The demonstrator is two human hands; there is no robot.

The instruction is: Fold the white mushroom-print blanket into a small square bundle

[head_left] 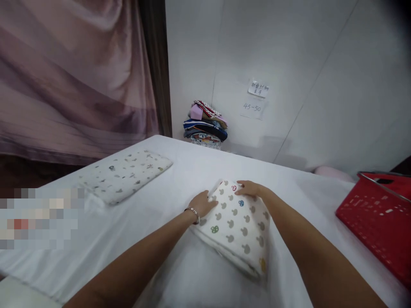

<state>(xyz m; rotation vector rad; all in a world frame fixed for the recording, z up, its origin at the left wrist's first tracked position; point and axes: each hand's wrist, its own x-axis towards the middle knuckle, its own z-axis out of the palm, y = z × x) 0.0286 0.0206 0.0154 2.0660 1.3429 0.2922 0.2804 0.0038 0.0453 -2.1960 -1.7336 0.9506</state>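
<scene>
Well beyond mushroom-print cloth (236, 221), "45-50" note (252, 108)

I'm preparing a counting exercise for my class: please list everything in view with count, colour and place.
Table: 1, covered in white, centre
Mushroom-print cloth: 1, mostly white, folded, on the table
Second folded cloth: 1, mostly white, table's left side
Basket: 1, red, right edge
Wall: 1, pale grey, background
Stack of folded cloths: 1, multicoloured, by the wall
Paper notes: 2, white, on the wall
Curtain: 1, pinkish purple, upper left
Dark strip: 1, brown, beside curtain
Rounded item: 1, pink, partly hidden behind table
Bracelet: 1, silver, left wrist
Left hand: 1, bare, mushroom-print cloth's left edge
Right hand: 1, bare, its far edge
</scene>
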